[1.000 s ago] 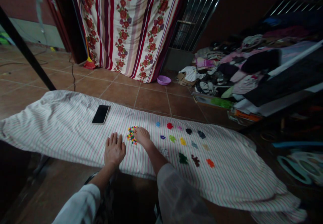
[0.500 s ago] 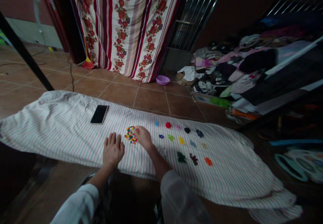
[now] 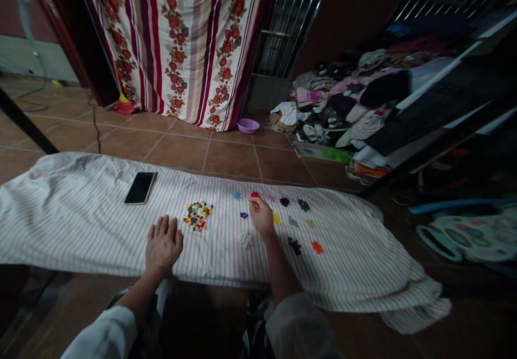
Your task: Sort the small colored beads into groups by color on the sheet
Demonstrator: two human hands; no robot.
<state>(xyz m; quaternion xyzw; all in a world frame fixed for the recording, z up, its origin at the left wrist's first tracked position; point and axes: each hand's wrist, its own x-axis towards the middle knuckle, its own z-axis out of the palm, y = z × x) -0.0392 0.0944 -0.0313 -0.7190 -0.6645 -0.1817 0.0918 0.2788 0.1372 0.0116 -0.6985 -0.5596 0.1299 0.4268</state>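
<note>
My left hand [image 3: 165, 244] lies flat on the striped cloth [image 3: 109, 229], fingers stretched out, left of a mixed pile of small coloured pieces [image 3: 197, 215]. My right hand [image 3: 262, 216] is pinched just below the red pile [image 3: 254, 194]; what sits between its fingertips is too small to make out. Around it are single-colour piles: light blue [image 3: 236, 195], purple [image 3: 244, 215], pink [image 3: 270, 198], black [image 3: 285, 201], yellow [image 3: 276, 218], white [image 3: 246, 240], dark brown [image 3: 294, 246] and orange [image 3: 317, 247]. My right hand and forearm hide the green piles.
A phone [image 3: 140, 188] lies on the cloth at the left. Beyond the cloth, a purple basin [image 3: 248, 126] stands on the tiled floor near a hanging floral curtain [image 3: 173, 52]. Heaped clothes [image 3: 339, 100] fill the back right. A dark bar [image 3: 28, 122] slants in at left.
My right hand has moved right, from the mixed pile to the sorted piles near the red one. My left hand stays flat on the cloth. The view has shifted slightly to the right.
</note>
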